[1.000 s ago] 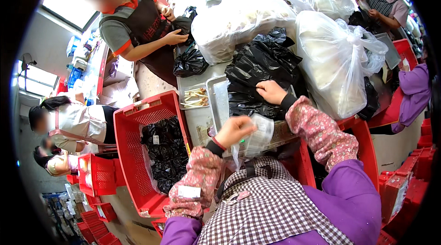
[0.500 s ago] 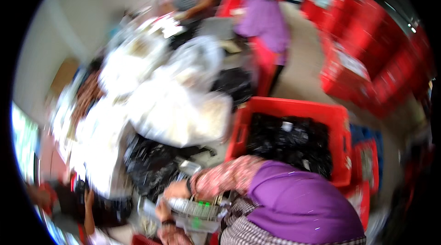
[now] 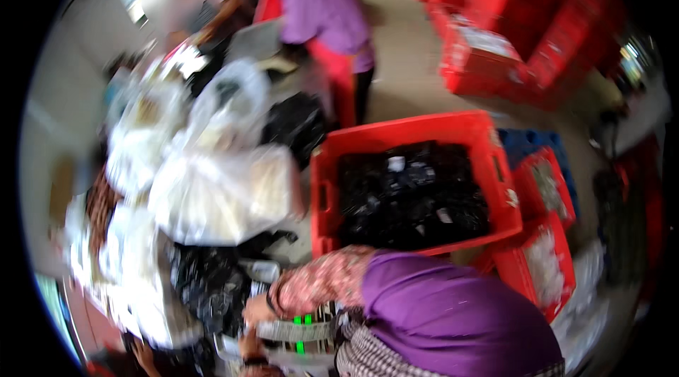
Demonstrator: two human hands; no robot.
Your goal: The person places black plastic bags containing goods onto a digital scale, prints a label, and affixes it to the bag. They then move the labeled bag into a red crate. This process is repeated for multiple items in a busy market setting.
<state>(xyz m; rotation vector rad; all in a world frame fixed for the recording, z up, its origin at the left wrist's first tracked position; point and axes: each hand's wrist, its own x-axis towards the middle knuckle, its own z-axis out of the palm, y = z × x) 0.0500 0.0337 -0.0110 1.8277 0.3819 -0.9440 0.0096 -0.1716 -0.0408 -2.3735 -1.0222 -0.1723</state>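
Noted: the right hand [image 3: 260, 309] is off the top of the black bag [image 3: 209, 286] and now sits close to the left hand [image 3: 250, 346], beside a pale strip [image 3: 293, 332]. Work appears to have shifted to the strip. Blur prevents me telling whether either hand grips it. The strip lies near the bag, whitish, finely marked; the bag looks crumpled, glossy.

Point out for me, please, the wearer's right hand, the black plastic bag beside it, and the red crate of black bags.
Right hand [image 3: 260, 308]: head view, back of the hand.
Black plastic bag [image 3: 207, 281]: head view, its crumpled top.
Red crate [image 3: 410, 134]: head view, inner face of its far wall.
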